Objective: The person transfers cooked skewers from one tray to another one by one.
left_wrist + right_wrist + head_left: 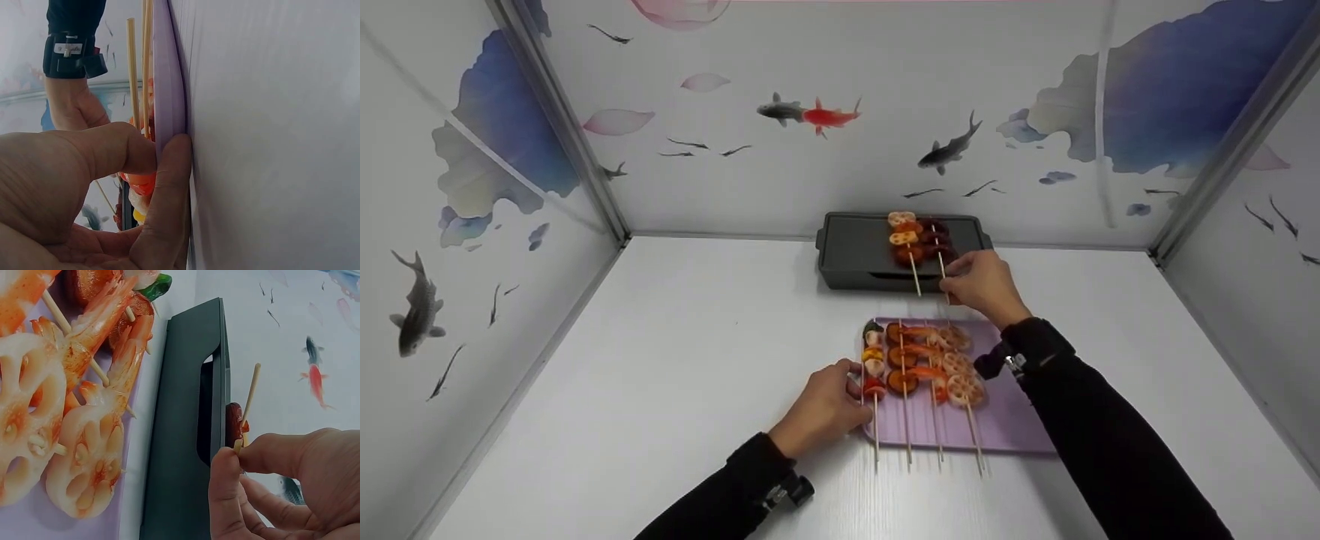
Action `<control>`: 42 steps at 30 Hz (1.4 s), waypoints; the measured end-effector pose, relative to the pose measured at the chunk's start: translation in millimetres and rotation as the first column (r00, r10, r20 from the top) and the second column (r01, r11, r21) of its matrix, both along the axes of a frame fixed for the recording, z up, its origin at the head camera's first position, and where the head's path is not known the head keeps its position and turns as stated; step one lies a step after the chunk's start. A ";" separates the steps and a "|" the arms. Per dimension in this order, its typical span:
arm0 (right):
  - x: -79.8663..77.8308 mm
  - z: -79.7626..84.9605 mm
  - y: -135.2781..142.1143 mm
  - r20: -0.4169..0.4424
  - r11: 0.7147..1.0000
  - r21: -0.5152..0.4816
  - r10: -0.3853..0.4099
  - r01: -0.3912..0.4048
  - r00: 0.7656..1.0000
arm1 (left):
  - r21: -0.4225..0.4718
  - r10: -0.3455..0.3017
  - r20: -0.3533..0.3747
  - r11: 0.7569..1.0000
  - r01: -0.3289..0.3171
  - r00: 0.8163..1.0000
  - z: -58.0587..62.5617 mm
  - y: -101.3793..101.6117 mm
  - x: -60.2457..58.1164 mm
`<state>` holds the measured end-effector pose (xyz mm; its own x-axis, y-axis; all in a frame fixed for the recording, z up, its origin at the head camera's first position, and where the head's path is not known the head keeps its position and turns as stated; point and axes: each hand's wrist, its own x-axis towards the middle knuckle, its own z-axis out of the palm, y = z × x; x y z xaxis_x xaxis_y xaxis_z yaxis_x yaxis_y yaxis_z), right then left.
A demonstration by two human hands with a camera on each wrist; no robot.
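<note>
My right hand [982, 283] pinches the stick of a skewer with dark reddish-brown pieces [937, 238]; these pieces lie over the dark grey grill pan [851, 255]. The right wrist view shows thumb and forefinger meeting at the stick's end. Left of it on the pan is another skewer with pale lotus slices and brown pieces [904, 238]. Down at the front, my left hand [821, 409] grips the left edge of a purple tray [1012, 424], thumb above in the left wrist view. The tray carries a mixed vegetable skewer [874, 367], round brown slices [901, 358], shrimp [924, 372] and lotus root [964, 390].
The tray stands on a white table [697, 360], in front of the grill pan. Several stick ends overhang the tray's near edge. White panels [855, 180] with painted fish enclose the table at the back and both sides.
</note>
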<state>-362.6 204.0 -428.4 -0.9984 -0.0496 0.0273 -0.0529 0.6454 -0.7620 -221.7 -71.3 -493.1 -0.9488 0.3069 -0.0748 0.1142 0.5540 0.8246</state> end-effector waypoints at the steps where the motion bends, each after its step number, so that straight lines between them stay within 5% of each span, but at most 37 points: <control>1: 0.5 1.1 0.2 0.005 1.000 -0.010 -0.001 0.001 1.000 | 0.001 -0.004 -0.002 1.000 0.004 1.000 0.0 -0.3 0.0; 27: 4.5 -1.0 16.3 0.098 0.987 -0.161 0.041 -0.025 0.994 | 0.021 -0.016 -0.005 1.000 0.017 1.000 -0.9 -0.1 -0.4; 42: 7.6 -5.9 20.2 0.092 0.987 -0.158 0.042 -0.027 0.995 | 0.028 -0.012 0.010 1.000 0.011 1.000 0.4 -0.5 -0.7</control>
<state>-354.9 224.3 -434.3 -0.9946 -0.0870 -0.0572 0.0040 0.5171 -0.8559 -222.3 -71.8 -492.6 -0.9444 0.3198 -0.0760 0.1117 0.5298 0.8407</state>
